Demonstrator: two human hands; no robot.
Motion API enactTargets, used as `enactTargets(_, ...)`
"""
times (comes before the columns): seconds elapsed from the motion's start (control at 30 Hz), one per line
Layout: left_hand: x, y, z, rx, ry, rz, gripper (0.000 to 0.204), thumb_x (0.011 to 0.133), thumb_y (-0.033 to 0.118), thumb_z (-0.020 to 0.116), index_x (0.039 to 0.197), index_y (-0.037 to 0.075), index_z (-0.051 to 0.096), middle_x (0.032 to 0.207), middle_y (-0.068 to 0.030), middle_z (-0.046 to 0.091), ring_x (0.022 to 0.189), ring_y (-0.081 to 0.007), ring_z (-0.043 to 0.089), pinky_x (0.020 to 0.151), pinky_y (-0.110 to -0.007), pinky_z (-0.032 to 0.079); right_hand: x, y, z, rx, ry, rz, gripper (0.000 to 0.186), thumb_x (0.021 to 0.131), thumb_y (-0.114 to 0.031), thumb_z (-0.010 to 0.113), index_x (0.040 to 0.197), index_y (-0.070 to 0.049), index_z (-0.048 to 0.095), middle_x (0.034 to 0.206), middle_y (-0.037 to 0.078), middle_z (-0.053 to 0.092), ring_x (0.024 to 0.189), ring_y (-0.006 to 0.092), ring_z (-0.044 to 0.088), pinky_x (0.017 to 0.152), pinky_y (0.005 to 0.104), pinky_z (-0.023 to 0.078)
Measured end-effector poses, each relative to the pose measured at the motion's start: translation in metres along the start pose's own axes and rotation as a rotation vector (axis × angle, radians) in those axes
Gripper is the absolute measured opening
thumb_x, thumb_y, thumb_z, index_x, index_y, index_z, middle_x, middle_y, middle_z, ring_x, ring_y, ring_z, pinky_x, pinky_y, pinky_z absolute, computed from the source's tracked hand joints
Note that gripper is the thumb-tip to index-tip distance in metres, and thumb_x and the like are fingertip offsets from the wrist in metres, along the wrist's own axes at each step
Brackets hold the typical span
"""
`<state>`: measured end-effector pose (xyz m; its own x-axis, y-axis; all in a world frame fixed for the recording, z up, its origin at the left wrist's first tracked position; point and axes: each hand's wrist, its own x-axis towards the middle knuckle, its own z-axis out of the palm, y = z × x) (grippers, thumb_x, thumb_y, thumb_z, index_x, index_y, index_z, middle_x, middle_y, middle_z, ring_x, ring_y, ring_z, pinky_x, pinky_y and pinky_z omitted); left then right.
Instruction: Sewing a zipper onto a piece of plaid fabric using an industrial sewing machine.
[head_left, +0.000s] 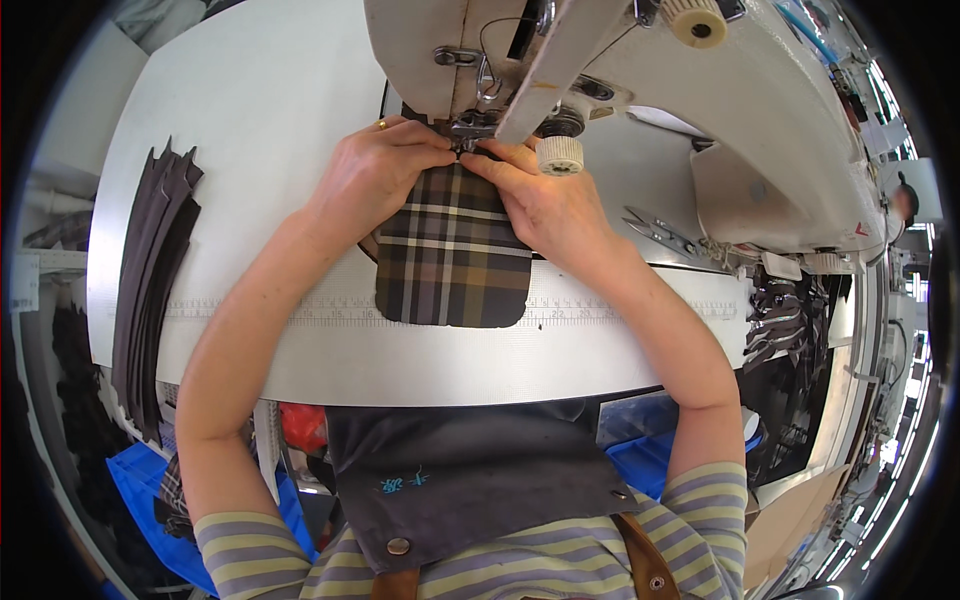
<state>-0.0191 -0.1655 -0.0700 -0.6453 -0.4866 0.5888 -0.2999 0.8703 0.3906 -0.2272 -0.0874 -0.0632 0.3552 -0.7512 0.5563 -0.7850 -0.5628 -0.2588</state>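
The left grip (378, 180) is closed, thumb and fingertips pinching the far edge of a plaid cloth piece (455, 255), and the right grip (560, 212) is closed on that same edge, its fingertips just beside the left's. From between the 2 grips the cloth spreads toward the person over the white table (320, 365), its 2 near corners rounded (a ring (381, 124) shows on a finger of the left grip). Right at the fingertips of both grips is the presser foot (466, 145) of a pale sewing machine (660, 70), whose body reaches above and to the right of them. Metal scissors (662, 232) lie to the right of the right grip; farther right is a bundle of dark strips (785, 325). Well left of the left grip, a stack of dark fabric lengths (155, 285) hangs past the table's near edge. Nearer the person than both grips, a ruler scale (310, 314) crosses the table, and below that edge hangs a dark apron (470, 465).
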Motion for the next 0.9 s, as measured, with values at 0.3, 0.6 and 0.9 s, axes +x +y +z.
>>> enactTargets(0.3,0.002,-0.004,0.000,-0.013,0.000,0.004,0.024,0.072,-0.005,0.060,0.089,0.006,0.072,0.094,-0.0039,0.069,0.088,-0.0253,0.065,0.075,-0.035,0.056,0.003,0.003,0.001,-0.003,-0.007,-0.005,0.035,0.072,0.002,0.065,0.105,-0.010,0.070,0.093,0.007,0.067,0.093,0.0281,0.060,0.076,0.0376,0.051)
enactTargets(0.6,-0.004,0.001,-0.004,-0.038,0.005,0.013,0.022,0.071,-0.005,0.062,0.088,0.005,0.072,0.093,-0.0049,0.069,0.087,-0.0281,0.065,0.074,-0.036,0.056,0.000,0.003,0.001,0.000,-0.009,-0.045,0.032,0.068,0.000,0.066,0.099,-0.009,0.071,0.087,0.007,0.066,0.091,0.0274,0.060,0.075,0.0379,0.050)
enactTargets(0.9,0.071,-0.077,-0.026,0.028,-0.055,-0.685,0.047,0.082,0.027,0.069,0.118,-0.001,0.064,0.112,-0.0145,0.069,0.104,-0.0214,0.064,0.096,-0.034,0.046,0.001,0.010,-0.002,0.085,-0.066,0.031,0.032,0.081,0.000,0.064,0.108,-0.015,0.069,0.085,0.007,0.065,0.080,0.0273,0.064,0.070,0.0369,0.051)
